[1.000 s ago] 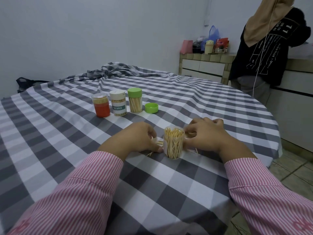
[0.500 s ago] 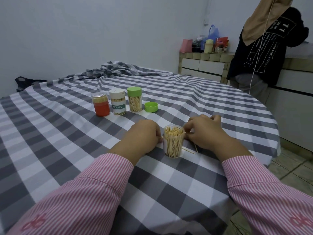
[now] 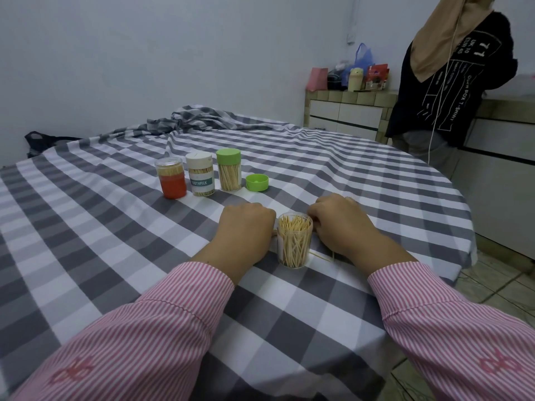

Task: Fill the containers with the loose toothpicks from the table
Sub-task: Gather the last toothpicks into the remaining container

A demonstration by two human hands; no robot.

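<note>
A clear open container [image 3: 295,244], nearly full of upright toothpicks, stands on the checked tablecloth [image 3: 115,233] between my hands. My left hand [image 3: 244,227] is curled into a fist against its left side and pinches toothpicks that are mostly hidden. My right hand [image 3: 338,224] is curled at the container's right rim and grips a small bunch of toothpicks whose tips [image 3: 351,198] stick out past the knuckles. Two loose toothpicks [image 3: 320,257] lie on the cloth beside the container, under my right wrist.
Behind my hands stand an orange container [image 3: 170,180], a white labelled container [image 3: 200,177] and a green-lidded container [image 3: 228,173], all with toothpicks, next to a loose green lid [image 3: 257,182]. A person [image 3: 451,82] stands at the counter beyond the table's right edge.
My left hand has drawn in from the cloth to the container's side, and the toothpicks that lay under it no longer show. My right hand has closed in on the rim.
</note>
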